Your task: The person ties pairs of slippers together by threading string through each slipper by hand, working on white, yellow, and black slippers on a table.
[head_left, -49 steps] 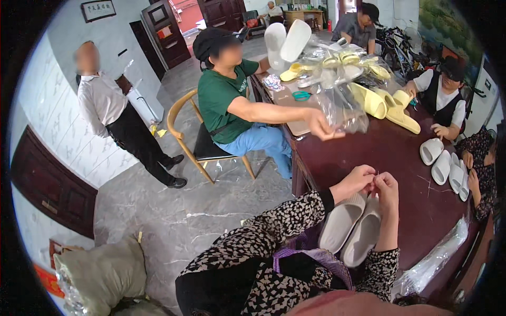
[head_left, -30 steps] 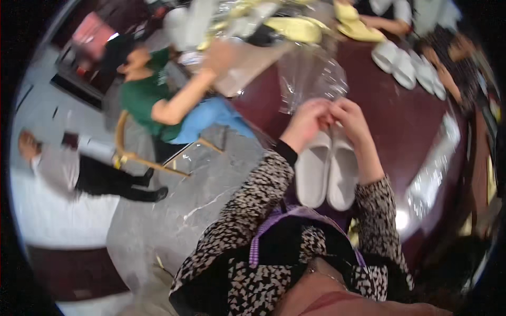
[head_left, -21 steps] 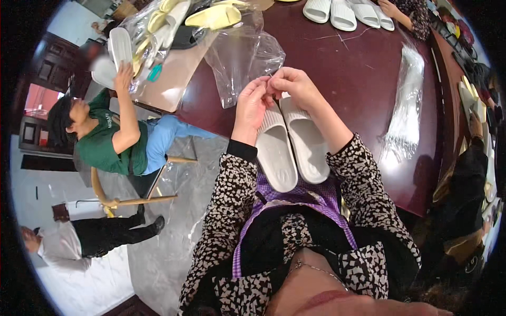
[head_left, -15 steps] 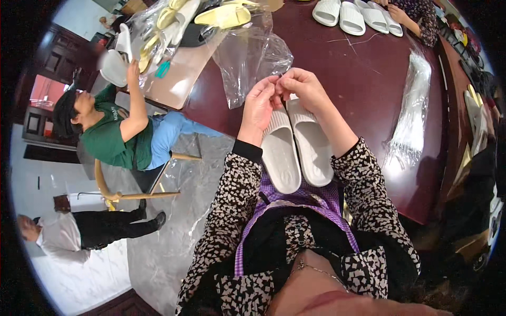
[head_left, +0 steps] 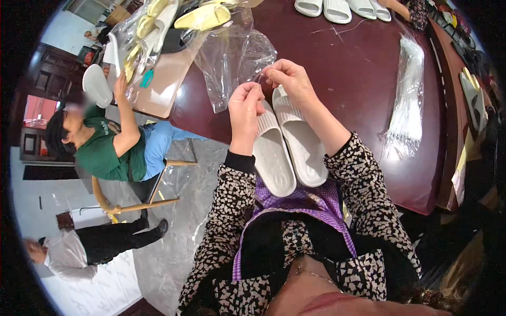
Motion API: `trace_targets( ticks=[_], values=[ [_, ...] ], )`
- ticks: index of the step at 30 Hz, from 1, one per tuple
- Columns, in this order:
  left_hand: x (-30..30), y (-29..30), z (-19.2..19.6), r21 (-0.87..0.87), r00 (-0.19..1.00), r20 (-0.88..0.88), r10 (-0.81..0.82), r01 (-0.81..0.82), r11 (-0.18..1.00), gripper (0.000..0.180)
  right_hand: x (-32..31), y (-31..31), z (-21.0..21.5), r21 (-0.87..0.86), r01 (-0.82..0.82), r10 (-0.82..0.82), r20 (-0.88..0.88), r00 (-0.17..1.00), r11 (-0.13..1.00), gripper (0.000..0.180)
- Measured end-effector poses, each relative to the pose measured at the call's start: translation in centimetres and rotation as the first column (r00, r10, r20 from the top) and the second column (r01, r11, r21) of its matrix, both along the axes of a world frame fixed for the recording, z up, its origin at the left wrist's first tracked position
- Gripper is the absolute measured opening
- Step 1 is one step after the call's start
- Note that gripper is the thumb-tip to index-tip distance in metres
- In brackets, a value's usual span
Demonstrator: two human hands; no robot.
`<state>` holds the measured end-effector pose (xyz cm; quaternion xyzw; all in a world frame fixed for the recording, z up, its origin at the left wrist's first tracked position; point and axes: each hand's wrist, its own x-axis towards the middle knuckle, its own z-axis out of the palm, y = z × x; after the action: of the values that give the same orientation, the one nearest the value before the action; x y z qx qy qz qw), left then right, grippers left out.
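Fingers [head_left: 280,66] of the right hand [head_left: 296,85] are pinched together, and the left hand [head_left: 244,108] is curled in a pinch beside them. What thin bit they grip, I cannot tell. Small, soft pulls should work best. Just under them, two pale grey slide slippers [head_left: 275,159] lie side by side by the dark red table [head_left: 342,95]. Toes point away from the person, leaning left; their long way runs back toward the purple checked apron [head_left: 328,196].

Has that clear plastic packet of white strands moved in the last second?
No: the plastic packet lies beside the right edge of the table, as before.
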<state>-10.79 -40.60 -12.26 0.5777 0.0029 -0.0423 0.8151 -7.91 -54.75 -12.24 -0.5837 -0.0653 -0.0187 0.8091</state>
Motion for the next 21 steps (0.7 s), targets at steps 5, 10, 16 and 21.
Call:
trace_targets(
  ticks=[5, 10, 16, 21],
  values=[
    [-0.3, -0.7, 0.3, -0.163, 0.997, 0.014, 0.070, -0.067, 0.984, 0.007, -0.4, -0.1, -0.6, -0.008, -0.034, 0.035, 0.063, 0.997, 0.999, 0.007],
    [0.0, -0.8, 0.4, -0.195, 0.988, 0.060, 0.141, -0.127, 0.972, 0.007, -0.6, 0.8, -1.0, -0.132, -0.016, 0.034, 0.135, 0.990, 0.991, 0.009],
    [-0.3, -0.5, 0.1, -0.213, 0.983, 0.089, 0.163, -0.141, 0.967, 0.007, -1.3, 1.4, -0.5, -0.220, 0.050, -0.006, 0.197, 0.980, 0.974, 0.010],
    [0.0, 0.4, -0.4, -0.263, 0.993, 0.045, 0.113, -0.098, 0.960, 0.007, -1.0, 1.9, -0.8, -0.367, 0.180, -0.052, 0.334, 0.941, 0.913, 0.009]
  ],
)
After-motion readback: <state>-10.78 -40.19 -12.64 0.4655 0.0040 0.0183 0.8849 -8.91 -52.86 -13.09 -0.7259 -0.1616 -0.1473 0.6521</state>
